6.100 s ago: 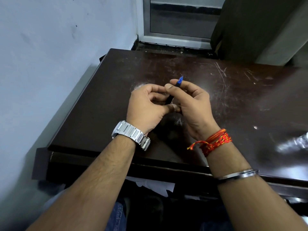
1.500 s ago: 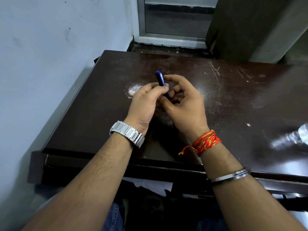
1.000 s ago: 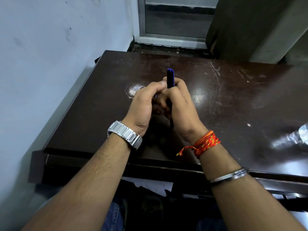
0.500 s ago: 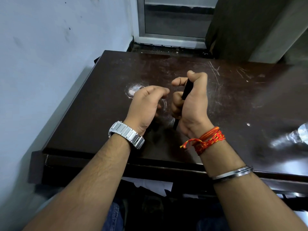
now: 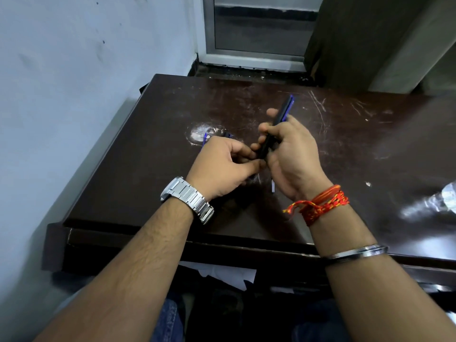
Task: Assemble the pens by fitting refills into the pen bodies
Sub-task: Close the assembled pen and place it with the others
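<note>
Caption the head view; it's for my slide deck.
Right hand grips a dark pen while left hand works its lower end above the table.

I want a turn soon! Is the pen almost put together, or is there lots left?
No finished pen shows on the table. In hand: the right hand grips a dark pen with a blue clip, tilted up and away, while the left hand pinches at its lower end. Left: small blue pieces lie beyond the left hand and a thin pale stick by the right wrist.

one head-worn camera looks forward and down from above the seated person. it sits close over both forearms and the dark table [image 5: 153, 183]. wall at left.
</note>
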{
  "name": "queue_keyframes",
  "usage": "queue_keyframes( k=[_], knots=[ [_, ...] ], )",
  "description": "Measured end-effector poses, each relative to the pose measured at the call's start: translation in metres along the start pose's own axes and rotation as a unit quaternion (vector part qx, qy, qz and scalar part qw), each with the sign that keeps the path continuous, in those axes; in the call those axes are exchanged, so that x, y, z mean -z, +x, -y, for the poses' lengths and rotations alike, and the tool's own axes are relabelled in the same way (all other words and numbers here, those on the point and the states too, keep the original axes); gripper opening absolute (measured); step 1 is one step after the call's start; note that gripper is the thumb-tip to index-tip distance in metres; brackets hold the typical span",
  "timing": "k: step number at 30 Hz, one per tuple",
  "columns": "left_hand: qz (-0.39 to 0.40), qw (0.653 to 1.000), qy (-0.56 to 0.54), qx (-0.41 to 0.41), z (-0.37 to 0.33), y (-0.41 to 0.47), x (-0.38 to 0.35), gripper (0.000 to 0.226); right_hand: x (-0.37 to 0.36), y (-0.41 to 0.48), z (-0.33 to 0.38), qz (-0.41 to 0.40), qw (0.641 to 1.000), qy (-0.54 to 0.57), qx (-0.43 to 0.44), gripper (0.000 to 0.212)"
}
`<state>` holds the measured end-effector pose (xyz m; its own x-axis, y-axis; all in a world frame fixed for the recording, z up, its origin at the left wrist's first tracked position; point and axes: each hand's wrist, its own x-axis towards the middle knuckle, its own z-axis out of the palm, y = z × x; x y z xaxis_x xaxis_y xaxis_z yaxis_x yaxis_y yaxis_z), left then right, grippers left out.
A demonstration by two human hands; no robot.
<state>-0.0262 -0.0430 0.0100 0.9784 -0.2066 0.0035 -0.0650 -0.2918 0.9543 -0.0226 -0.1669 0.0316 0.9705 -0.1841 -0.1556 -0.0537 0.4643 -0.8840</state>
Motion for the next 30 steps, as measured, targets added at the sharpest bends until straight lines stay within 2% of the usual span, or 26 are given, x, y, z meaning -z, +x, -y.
queue_keyframes(
  k=[3, 6, 9, 12, 14, 17, 20, 26, 30],
  knots=[
    [-0.034, 0.999, 0.02, -0.004, 0.001, 0.002, 0.002, 0.015, 0.006, 0.002, -0.006, 0.0, 0.985, -0.171, 0.039, 0.016],
    [-0.04, 0.999, 0.031, -0.005, 0.002, 0.001, 0.003, 0.015, 0.014, 0.003, -0.007, 0.007, 0.977, -0.206, 0.062, 0.009],
    [-0.042, 0.998, 0.038, -0.001, 0.0, 0.0, -0.001, 0.018, 0.019, 0.004, -0.005, -0.006, 0.954, -0.28, 0.105, 0.013],
    [-0.048, 0.998, 0.036, 0.003, -0.002, 0.0, -0.002, 0.025, 0.023, 0.006, -0.003, -0.062, 0.938, -0.321, 0.117, 0.015],
    [-0.097, 0.993, 0.069, -0.002, -0.002, 0.001, 0.001, 0.034, 0.03, 0.009, 0.0, -0.123, 0.916, -0.363, 0.117, 0.01],
    [-0.183, 0.97, 0.162, 0.007, 0.002, 0.004, 0.01, 0.029, 0.043, 0.011, 0.006, -0.152, 0.865, -0.469, 0.092, 0.005],
    [-0.207, 0.951, 0.224, 0.041, 0.006, 0.007, 0.013, 0.027, 0.049, 0.011, 0.006, -0.13, 0.828, -0.544, 0.04, 0.008],
    [-0.196, 0.94, 0.263, 0.09, 0.01, 0.008, 0.011, 0.029, 0.051, 0.014, 0.007, -0.126, 0.819, -0.558, -0.03, 0.005],
    [-0.179, 0.936, 0.286, 0.096, 0.012, 0.009, 0.012, 0.026, 0.053, 0.017, 0.005, -0.118, 0.811, -0.572, -0.035, 0.007]
  ],
)
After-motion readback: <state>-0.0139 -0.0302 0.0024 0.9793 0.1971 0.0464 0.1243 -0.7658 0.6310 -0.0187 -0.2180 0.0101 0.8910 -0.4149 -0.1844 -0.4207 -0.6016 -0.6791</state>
